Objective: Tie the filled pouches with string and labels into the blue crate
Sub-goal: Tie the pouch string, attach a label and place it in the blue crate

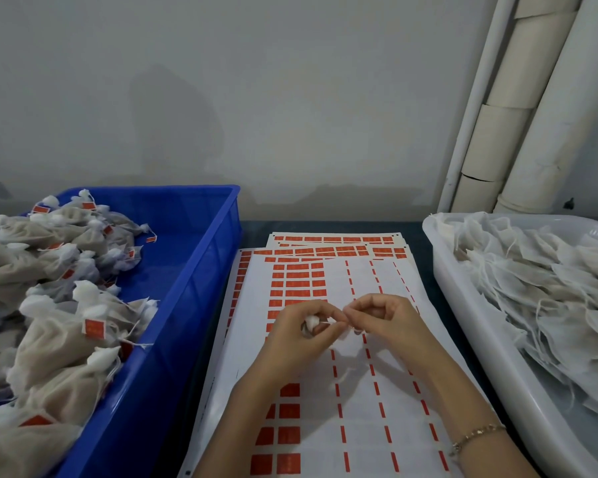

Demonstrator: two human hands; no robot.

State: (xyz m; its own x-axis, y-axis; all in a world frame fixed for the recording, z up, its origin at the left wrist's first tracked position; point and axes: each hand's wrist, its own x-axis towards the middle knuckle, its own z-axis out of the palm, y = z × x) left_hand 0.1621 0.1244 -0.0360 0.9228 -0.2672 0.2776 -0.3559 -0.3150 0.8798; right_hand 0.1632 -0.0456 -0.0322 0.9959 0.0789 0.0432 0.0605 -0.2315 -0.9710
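Over the label sheets, my left hand (299,334) grips the gathered white neck of a pouch (312,322); the pouch body hangs below, mostly hidden by my hands. My right hand (382,317) pinches the thin string at that neck, its fingertips touching those of the left. The blue crate (201,270) stands at the left, heaped with several tied pouches (59,326) bearing red labels. Sheets of red labels (297,281) lie under my hands, with many labels peeled off.
A white tub (470,305) at the right holds a pile of untied white pouches (539,291). White pipes (518,108) run up the wall at the back right. A grey wall stands close behind the dark table.
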